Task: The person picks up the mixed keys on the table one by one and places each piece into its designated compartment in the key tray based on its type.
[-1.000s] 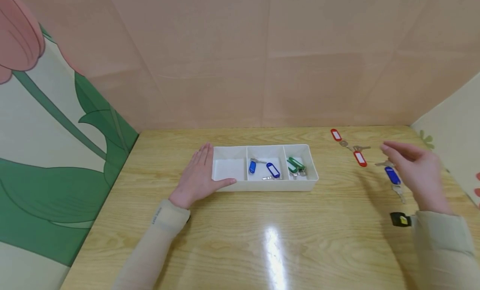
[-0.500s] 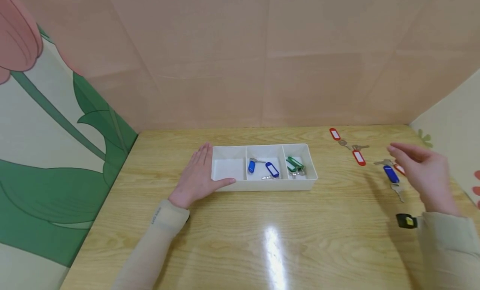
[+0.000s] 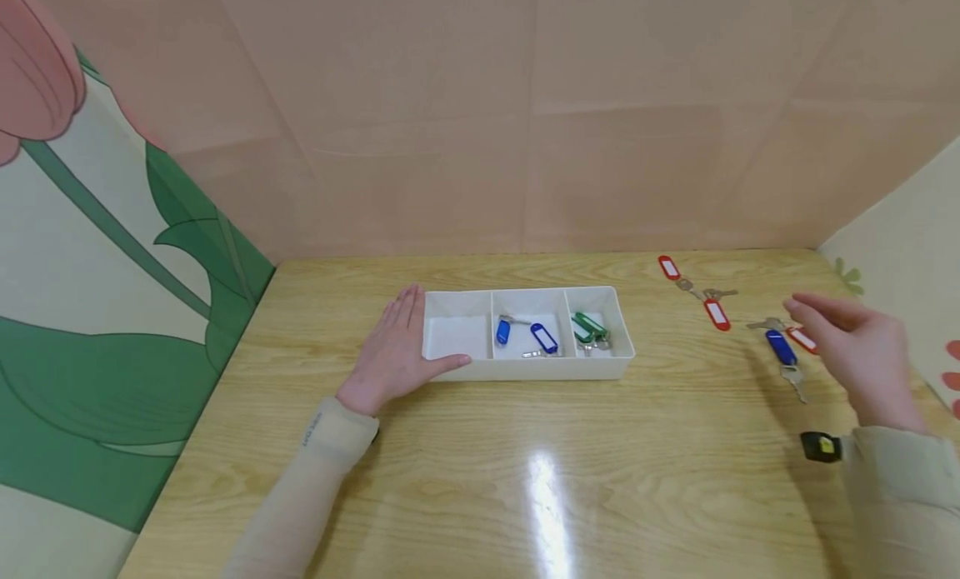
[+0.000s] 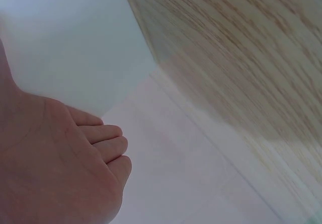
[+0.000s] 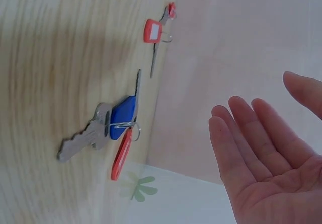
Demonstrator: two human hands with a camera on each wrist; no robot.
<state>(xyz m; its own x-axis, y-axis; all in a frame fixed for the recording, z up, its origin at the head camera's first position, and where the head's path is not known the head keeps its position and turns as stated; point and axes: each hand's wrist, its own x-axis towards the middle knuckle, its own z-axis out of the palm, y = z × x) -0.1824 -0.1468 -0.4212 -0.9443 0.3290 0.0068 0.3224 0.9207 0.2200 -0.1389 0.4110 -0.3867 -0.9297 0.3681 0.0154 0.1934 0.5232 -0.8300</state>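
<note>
The right hand hangs just above the keys, fingers lightly bent, thumb apart, nothing in its grasp. Right beneath, a touch left of its fingertips, lies a blue tag with a red tag just beside it; whether their rings are tangled, I can't tell. Smart play here, I'd judge: drop in from above, pinch one tag by its edges, lift gently, and don't drag the neighbour along. Across the way, the left hand braces the tray, fingers straight along its end, thumb at the front, no grip; light pressure should do. Between the hands, that tray carries blue tags mid-way and green tags nearer the right hand. Beyond the right hand and to its left, two more red tags. Under it all, a pale wood-grain worktop, glare shining between the forearms. Ahead of both hands, a creased pinkish backdrop; past the left, a leafy mural; past the right, a pale wall.
</note>
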